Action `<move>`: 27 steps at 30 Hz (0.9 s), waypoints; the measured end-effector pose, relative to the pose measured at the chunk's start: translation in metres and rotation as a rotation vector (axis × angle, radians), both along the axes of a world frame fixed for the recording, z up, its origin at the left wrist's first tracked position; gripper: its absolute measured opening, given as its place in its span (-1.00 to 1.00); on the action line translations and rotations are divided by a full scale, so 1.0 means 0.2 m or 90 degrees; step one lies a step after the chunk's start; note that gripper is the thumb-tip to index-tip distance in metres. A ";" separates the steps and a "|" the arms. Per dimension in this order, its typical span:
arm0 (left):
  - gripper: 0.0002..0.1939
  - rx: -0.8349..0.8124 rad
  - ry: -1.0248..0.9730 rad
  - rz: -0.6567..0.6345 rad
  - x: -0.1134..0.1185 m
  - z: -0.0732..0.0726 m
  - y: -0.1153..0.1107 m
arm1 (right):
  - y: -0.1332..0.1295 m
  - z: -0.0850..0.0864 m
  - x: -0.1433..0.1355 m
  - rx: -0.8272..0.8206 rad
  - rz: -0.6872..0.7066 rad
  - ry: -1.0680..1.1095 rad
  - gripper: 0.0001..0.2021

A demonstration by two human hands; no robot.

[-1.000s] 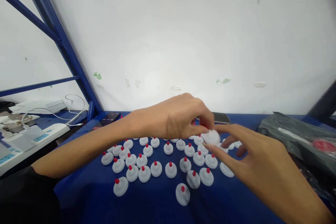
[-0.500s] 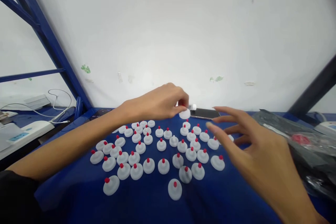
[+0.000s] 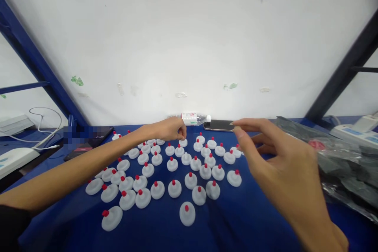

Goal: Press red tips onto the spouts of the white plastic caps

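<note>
White round plastic disc [image 3: 183, 143] is at the far side of the spread, directly under the left hand [image 3: 169, 129]. Can't tell if its base is flat on the blue desk [image 3: 153, 228] or just above it. Step in hand, likely: setting that disc down at the back of the group. Left grip looks pinched on it, thumb and forefinger pressed together at its top; stem hidden by the fingers.

Next move calls for getting the base flat, then parting the fingers and lifting straight up. Neighbours sit close in front, so a sideways exit could knock one.

Left pose: left forearm [image 3: 88, 165] runs low from lower left, passing over the left-hand part of the spread; wrist nearly in line, knuckles up, fingertips down.

Around it: many white round discs with red-capped stems [image 3: 175, 189], loosely scattered, some touching. One white disc with a bare stem [image 3: 186, 159] stands among them, no red on it.

Right hand [image 3: 283, 161]: right of the spread, fingers pointing left, thumb and forefinger loosely curved with tips near each other. Right grip parted, nothing visible in it.

Behind: clear plastic bottle with white cap [image 3: 193, 118] on its side, black flat phone [image 3: 218, 125] right of it. Far right: grey crumpled plastic bag [image 3: 307, 141].
</note>
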State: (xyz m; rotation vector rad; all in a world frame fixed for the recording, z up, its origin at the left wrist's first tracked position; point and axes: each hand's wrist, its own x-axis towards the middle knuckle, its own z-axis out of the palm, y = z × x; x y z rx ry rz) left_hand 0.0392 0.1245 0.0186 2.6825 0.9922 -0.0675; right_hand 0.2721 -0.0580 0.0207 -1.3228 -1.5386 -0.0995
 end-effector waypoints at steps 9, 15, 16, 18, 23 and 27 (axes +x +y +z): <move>-0.62 -0.007 0.041 0.040 -0.06 0.15 0.08 | 0.00 0.01 0.00 -0.004 0.020 0.000 -0.91; -0.75 0.221 0.116 0.135 -0.09 0.06 0.15 | 0.00 0.01 0.00 0.007 0.026 0.008 -0.90; -0.76 0.231 0.136 0.130 -0.09 0.03 0.15 | 0.00 0.01 0.00 0.006 0.029 0.007 -0.90; -0.76 0.244 0.170 0.118 -0.11 -0.01 0.15 | -0.01 0.01 0.00 0.006 0.033 0.006 -0.89; -0.72 0.269 0.210 0.104 -0.13 -0.05 0.16 | -0.01 0.01 -0.01 0.007 0.030 0.002 -0.88; -0.73 0.265 0.228 0.093 -0.12 -0.07 0.16 | -0.01 0.01 -0.01 -0.013 0.034 -0.004 -0.86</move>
